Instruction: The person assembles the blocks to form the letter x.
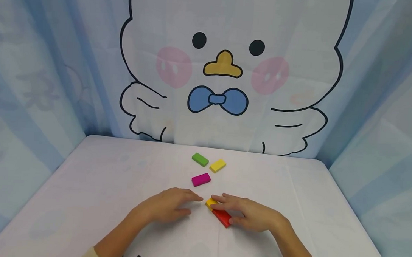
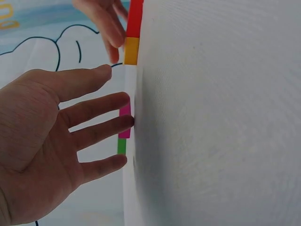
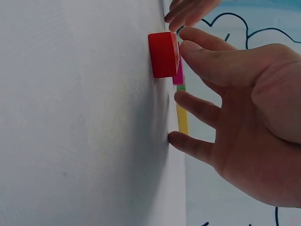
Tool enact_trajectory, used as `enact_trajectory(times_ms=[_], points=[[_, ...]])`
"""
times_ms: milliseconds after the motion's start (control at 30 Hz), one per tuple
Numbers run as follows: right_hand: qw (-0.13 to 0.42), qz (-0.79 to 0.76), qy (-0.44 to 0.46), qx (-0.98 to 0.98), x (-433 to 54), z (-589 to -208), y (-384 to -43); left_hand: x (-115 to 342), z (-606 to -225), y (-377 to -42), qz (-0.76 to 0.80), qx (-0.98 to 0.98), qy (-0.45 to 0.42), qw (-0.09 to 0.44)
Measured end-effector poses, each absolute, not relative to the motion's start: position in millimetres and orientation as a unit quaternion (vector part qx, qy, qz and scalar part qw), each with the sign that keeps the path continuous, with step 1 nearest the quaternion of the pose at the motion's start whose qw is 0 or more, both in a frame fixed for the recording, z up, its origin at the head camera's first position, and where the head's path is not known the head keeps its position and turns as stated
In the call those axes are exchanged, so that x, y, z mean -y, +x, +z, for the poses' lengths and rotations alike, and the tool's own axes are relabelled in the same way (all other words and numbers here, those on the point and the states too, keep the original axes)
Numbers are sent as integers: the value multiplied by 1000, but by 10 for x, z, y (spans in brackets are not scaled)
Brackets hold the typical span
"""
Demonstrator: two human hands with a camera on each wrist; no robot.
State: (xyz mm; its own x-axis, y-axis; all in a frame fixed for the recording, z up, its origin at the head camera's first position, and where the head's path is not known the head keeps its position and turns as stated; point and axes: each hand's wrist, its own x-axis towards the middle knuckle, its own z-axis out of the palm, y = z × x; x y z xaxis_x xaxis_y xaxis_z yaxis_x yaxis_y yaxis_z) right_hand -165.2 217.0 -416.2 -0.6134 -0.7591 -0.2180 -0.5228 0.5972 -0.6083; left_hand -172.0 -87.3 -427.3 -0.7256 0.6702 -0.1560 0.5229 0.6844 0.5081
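Observation:
A red block [image 1: 221,216] and an orange-yellow block [image 1: 208,203] lie end to end in a slanting row on the white table. My right hand [image 1: 254,214] is over this row, its fingers spread and fairly straight. Its thumb is beside the red block [image 3: 163,55]; whether it touches cannot be told. To the left of the row my left hand [image 1: 167,205] rests near the tabletop, fingers extended and holding nothing. Its fingertips point toward the orange-yellow block [image 2: 131,51], apart from it. Beyond the hands lies a magenta block [image 1: 201,179].
A green block [image 1: 200,159] and a yellow block [image 1: 218,166] lie farther back, behind the magenta one. The table [image 1: 292,195] carries a white cloth. A curtain [image 1: 223,125] with a cartoon bird hangs along the back edge, and pale blue curtains flank both sides.

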Motion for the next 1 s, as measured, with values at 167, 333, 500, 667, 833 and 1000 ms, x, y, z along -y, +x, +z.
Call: enact_trajectory(times_ms=[167,333,500,667,833,1000], points=[[238,-252,-375,-860,-2186,-4169,-1646,866,-4265,-1747,225,-900,333,169],[235,-243,-378,-862,-2196,-4154,-1636,847,-4246,-1769,223,-899,338,166],[229,-235,-383,-863,-2187,-4140,-1636,851,-4235,-1779,227,-900,335,161],[224,-229,-385,-865,-2160,-4149,-1641,895,-4237,-1786,230,-913,308,140],[235,-228,-367,-871,-2141,-4168,-1645,925,-4244,-1829,234,-920,288,125],[241,-233,-347,-876,-2129,-4171,-1637,915,-4261,-1917,249,-925,263,113]])
